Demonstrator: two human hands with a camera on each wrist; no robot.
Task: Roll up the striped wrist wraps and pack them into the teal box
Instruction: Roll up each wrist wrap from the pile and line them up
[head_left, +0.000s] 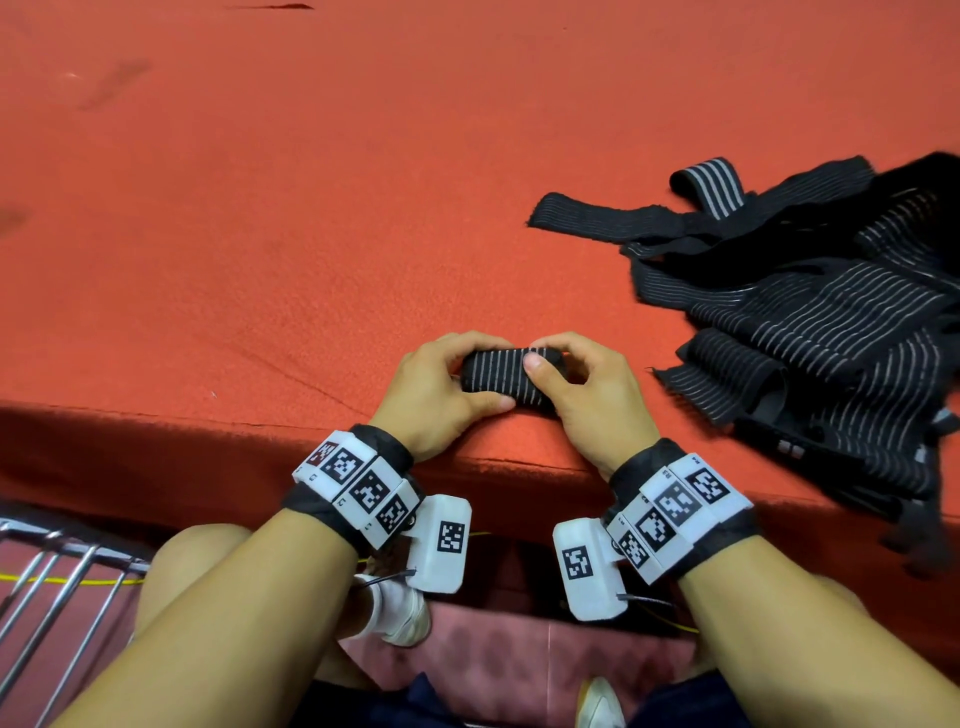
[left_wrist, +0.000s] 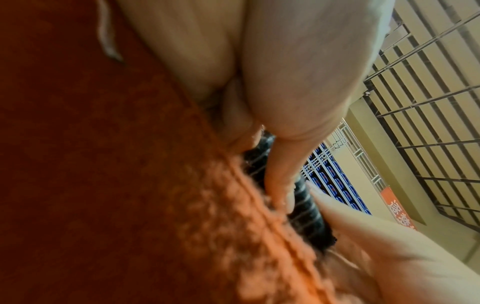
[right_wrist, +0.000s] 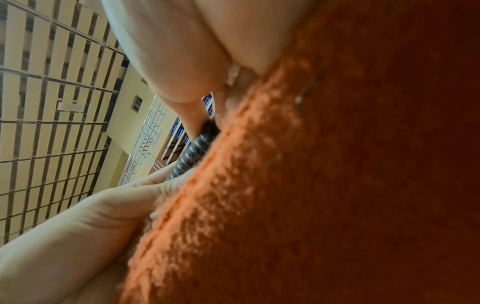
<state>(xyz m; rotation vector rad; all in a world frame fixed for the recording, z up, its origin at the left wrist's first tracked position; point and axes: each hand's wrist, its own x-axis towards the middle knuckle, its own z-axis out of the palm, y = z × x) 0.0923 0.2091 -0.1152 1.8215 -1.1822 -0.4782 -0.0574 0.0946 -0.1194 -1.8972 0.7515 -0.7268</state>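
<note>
A rolled wrist wrap (head_left: 506, 382), black with pale stripes, is held just inside the near edge of the bench (head_left: 260, 260), low in the centre of the frame. It is gripped at either end by the left hand (head_left: 436, 395) and right hand (head_left: 587, 400), fingers curled round it. Wide bare red felt is seen towards the upper left. A heap of loose wraps (head_left: 810, 312) is spread at the right edge.

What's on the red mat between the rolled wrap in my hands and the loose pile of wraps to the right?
Nothing: in the head view, only bare red felt mat separates the rolled black striped wrap from the pile of unrolled striped wraps.
</note>
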